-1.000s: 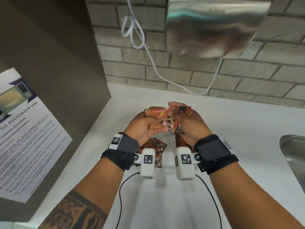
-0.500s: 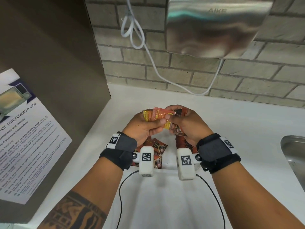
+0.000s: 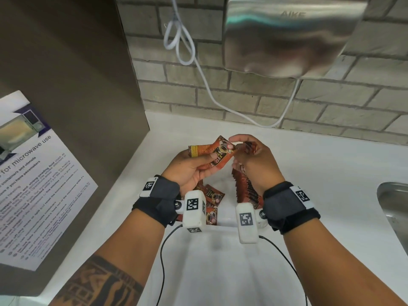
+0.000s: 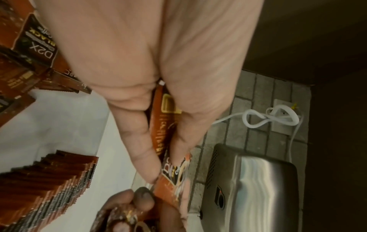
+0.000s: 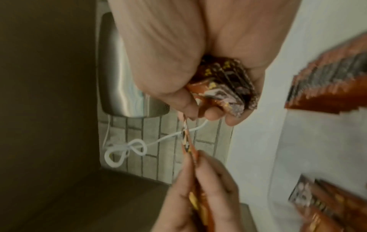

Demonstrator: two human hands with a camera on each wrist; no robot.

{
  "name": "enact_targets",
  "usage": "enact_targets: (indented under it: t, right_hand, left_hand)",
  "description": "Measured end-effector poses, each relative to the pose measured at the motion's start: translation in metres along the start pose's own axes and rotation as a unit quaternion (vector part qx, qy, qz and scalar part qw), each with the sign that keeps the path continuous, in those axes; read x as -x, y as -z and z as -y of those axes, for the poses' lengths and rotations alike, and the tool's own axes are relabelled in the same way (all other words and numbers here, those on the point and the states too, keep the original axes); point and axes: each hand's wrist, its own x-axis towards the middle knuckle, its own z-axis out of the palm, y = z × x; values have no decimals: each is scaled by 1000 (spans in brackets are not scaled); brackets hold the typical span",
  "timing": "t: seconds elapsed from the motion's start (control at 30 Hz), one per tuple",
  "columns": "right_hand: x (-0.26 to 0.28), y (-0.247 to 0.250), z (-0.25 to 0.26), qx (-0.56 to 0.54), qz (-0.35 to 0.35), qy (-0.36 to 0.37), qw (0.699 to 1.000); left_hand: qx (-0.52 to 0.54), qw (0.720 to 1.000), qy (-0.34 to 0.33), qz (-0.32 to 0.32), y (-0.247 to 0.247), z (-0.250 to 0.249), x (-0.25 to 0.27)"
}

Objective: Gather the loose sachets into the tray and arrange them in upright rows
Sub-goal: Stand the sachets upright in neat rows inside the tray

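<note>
My left hand (image 3: 194, 166) grips a few orange-brown coffee sachets (image 3: 217, 154) above the white tray (image 3: 223, 225), thumb on top; the left wrist view shows a sachet (image 4: 164, 125) pinched between thumb and fingers. My right hand (image 3: 254, 160) holds a small stack of sachets (image 5: 224, 87) in its palm, and its thumb and forefinger pinch the top corner of the sachet held by the left hand. An upright row of sachets (image 3: 245, 188) stands along the tray's right side. Loose sachets (image 3: 212, 195) lie flat at the tray's left, partly hidden by my left wrist.
A white counter (image 3: 331, 173) runs to a brick wall (image 3: 265, 96). A steel hand dryer (image 3: 287, 34) hangs above with a white cable (image 3: 181, 40). A brown panel with a microwave notice (image 3: 33, 173) stands left. A steel sink (image 3: 395, 208) lies at the right edge.
Both hands came together and rose slightly. The sachet between them turned from edge-on to face-up, and my right fingers now pinch its top corner.
</note>
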Motion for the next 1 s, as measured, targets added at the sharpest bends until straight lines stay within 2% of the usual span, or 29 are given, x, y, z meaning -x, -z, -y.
enact_targets:
  t: [0.1,0.2,0.33,0.43,0.53,0.63,0.77,0.87,1.0]
  right_hand:
    - [3,0,2,-110,-22,-65,992]
    - [0,7,4,-102,-10,-95,990]
    - [-2,14,-1,-32,88,-72,993]
    - [2,14,1,-44,139,-101,984]
    - [7,11,1,6,227,-128,965]
    - [10,6,1,8,251,-128,959]
    - [9,5,3,-4,251,-128,960]
    - [5,9,-2,-69,200,-153,965]
    - [0,6,-1,-188,96,-178,961]
  left_hand:
    - [-37,999,-11,-2,1,1,0]
    - [-144,989,-18,-1,4,0,2]
    - [-220,975,-33,4,9,-2,1]
    - [-203,978,-53,-13,11,-7,-1]
    - [-199,977,-74,-1,7,-9,-2]
    - [-225,970,-86,21,-2,-8,-3]
    - [-242,963,-115,37,-6,-5,-4]
    - [-253,958,-132,24,2,-4,-8]
    - [-420,885,-199,21,6,2,-13]
